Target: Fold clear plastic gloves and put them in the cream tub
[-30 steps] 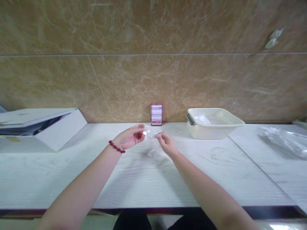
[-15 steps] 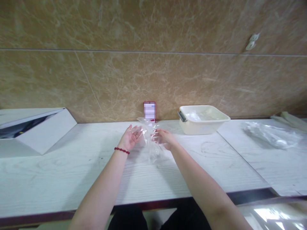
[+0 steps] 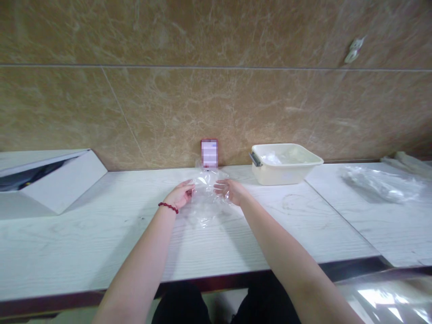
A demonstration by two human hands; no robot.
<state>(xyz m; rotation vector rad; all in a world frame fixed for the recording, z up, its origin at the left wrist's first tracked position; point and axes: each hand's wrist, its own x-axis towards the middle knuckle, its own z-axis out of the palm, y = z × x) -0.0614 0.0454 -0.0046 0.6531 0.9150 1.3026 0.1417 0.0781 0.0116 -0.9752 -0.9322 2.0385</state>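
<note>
A clear plastic bag [image 3: 204, 202] is spread between my hands above the white tabletop [image 3: 135, 252]. My left hand [image 3: 182, 194], with a red bead bracelet at the wrist, has its fingers closed on the bag's left edge. On the other side my right hand [image 3: 231, 191] lies against the bag with its fingers apart, partly seen through or behind the film. Just behind the bag, a phone [image 3: 209, 154] leans upright on the wall.
At the right back stands a cream tub [image 3: 283, 176] with clear plastic inside. Farther right lies crumpled clear plastic [image 3: 388, 184]. An open white box [image 3: 67, 184] with dark contents is at the left. The marble wall [image 3: 168, 112] bounds the back.
The bag has opened out flatter and wider between my hands. My left hand's fingers, spread before, have closed on its edge. The view has shifted slightly.
</note>
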